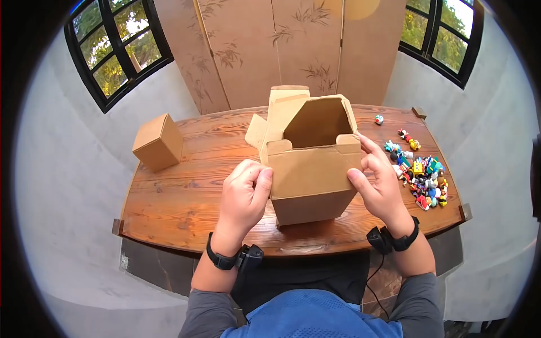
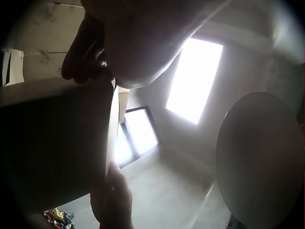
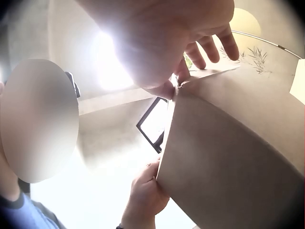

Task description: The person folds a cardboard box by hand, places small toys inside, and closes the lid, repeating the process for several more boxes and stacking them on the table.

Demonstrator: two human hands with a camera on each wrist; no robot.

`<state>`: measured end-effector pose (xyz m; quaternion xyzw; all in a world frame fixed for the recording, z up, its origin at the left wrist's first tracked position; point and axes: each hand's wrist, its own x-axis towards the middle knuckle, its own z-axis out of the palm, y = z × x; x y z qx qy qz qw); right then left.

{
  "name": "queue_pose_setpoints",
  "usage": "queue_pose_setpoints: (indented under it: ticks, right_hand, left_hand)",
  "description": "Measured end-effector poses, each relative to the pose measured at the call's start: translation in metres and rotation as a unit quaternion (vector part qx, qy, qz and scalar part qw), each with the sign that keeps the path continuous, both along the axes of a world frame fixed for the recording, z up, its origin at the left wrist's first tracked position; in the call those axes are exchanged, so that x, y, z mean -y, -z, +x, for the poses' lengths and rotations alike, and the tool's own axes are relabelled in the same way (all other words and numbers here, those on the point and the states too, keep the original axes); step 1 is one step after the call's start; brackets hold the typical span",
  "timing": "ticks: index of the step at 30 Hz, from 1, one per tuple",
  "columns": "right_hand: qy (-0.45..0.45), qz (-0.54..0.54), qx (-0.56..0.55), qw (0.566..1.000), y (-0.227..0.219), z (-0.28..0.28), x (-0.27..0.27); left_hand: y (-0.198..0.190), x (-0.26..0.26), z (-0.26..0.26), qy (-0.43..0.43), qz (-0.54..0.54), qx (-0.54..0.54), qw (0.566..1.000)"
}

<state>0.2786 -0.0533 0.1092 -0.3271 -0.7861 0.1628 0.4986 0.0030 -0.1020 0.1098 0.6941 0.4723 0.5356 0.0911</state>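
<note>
A brown cardboard box (image 1: 315, 174) is held tilted over the front middle of the table, its open top showing a dark interior. Flaps (image 1: 257, 130) stick out at its left and back. My left hand (image 1: 243, 191) pinches the near left edge, thumb against the front panel and fingers curled behind. At the opposite edge, my right hand (image 1: 382, 186) pinches the same panel, thumb in front, fingers around the side. In the right wrist view, several fingers of the right hand (image 3: 167, 43) extend beyond the box edge (image 3: 224, 157).
A smaller closed cardboard box (image 1: 159, 142) stands at the left of the wooden table (image 1: 191, 197). Several small toy figures (image 1: 425, 177) are heaped on the right, with a small ball (image 1: 379, 119) behind them. A folding screen (image 1: 248, 56) stands past the far edge.
</note>
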Motion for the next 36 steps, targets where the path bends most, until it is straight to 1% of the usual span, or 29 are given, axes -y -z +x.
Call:
queue_pose_setpoints:
  ticks: [1, 3, 4, 6, 7, 11, 13, 14, 16, 17, 19, 24, 26, 28, 29, 31, 32, 33, 35, 36]
  right_hand:
    - [0.002, -0.001, -0.001, 1.000, 0.003, 0.000, -0.002]
    - [0.031, -0.038, 0.041, 0.998, 0.008, 0.000, -0.006]
    - [0.027, -0.071, 0.032, 0.997, 0.015, -0.001, -0.012]
    - [0.041, -0.064, 0.048, 0.996, 0.019, 0.002, -0.016]
    - [0.056, -0.058, 0.063, 0.995, 0.019, 0.003, -0.016]
    - [0.061, -0.095, 0.057, 0.992, 0.017, -0.004, -0.008]
    - [0.067, -0.096, 0.009, 0.993, 0.023, -0.007, -0.008]
    - [0.067, -0.095, 0.009, 0.993, 0.020, -0.006, -0.006]
    - [0.060, -0.205, 0.080, 0.974, 0.013, -0.005, -0.001]
    - [0.059, -0.205, 0.080, 0.974, 0.015, -0.004, -0.001]
    - [0.053, -0.132, 0.101, 0.985, 0.022, -0.003, -0.003]
    - [0.075, -0.136, 0.120, 0.981, 0.018, -0.005, -0.001]
    - [0.083, -0.131, 0.121, 0.980, 0.019, -0.006, -0.002]
    - [0.092, -0.197, 0.148, 0.965, 0.018, -0.007, -0.004]
    - [0.092, -0.195, 0.148, 0.965, 0.020, -0.007, -0.004]
    - [0.116, -0.064, 0.087, 0.987, 0.026, -0.010, -0.002]
    - [0.077, -0.089, 0.100, 0.988, 0.023, -0.008, -0.002]
    - [0.076, -0.081, 0.100, 0.989, 0.022, -0.008, -0.003]
    - [0.015, -0.008, 0.121, 0.993, 0.021, -0.010, -0.006]
    - [-0.019, 0.028, 0.137, 0.990, 0.014, -0.010, -0.008]
  left_hand:
    - [0.002, -0.001, 0.001, 0.002, -0.001, -0.001, 1.000]
    - [0.008, -0.006, 0.004, -0.032, -0.012, -0.051, 0.998]
    - [0.010, -0.007, 0.003, -0.032, -0.013, -0.050, 0.998]
    - [0.011, -0.011, 0.002, -0.047, -0.047, -0.066, 0.996]
    - [0.012, -0.012, 0.002, -0.047, -0.046, -0.066, 0.996]
    - [0.014, -0.012, 0.004, -0.058, -0.049, -0.050, 0.996]
    - [0.013, -0.012, 0.006, -0.067, -0.055, -0.048, 0.995]
    - [0.013, -0.012, 0.005, -0.072, -0.050, -0.059, 0.994]
    - [0.015, -0.013, 0.001, -0.077, -0.045, -0.069, 0.994]
    - [0.019, -0.014, -0.002, -0.082, -0.055, -0.083, 0.992]
    - [0.022, -0.015, -0.004, -0.086, -0.066, -0.098, 0.989]
    - [0.024, -0.013, -0.004, -0.084, -0.086, -0.077, 0.990]
    - [0.029, -0.016, -0.004, -0.085, -0.084, -0.089, 0.989]
    - [0.032, -0.017, -0.003, -0.086, -0.082, -0.101, 0.988]
    - [0.033, -0.017, -0.001, -0.081, -0.087, -0.083, 0.989]
    - [0.033, -0.016, 0.001, -0.077, -0.086, -0.064, 0.991]
    - [0.034, -0.015, 0.001, -0.056, -0.073, -0.057, 0.994]
    - [0.034, -0.015, 0.001, -0.035, -0.058, -0.052, 0.996]
    - [0.039, -0.016, -0.002, -0.022, -0.061, -0.042, 0.997]
    - [0.039, -0.018, -0.002, -0.014, -0.035, -0.067, 0.997]
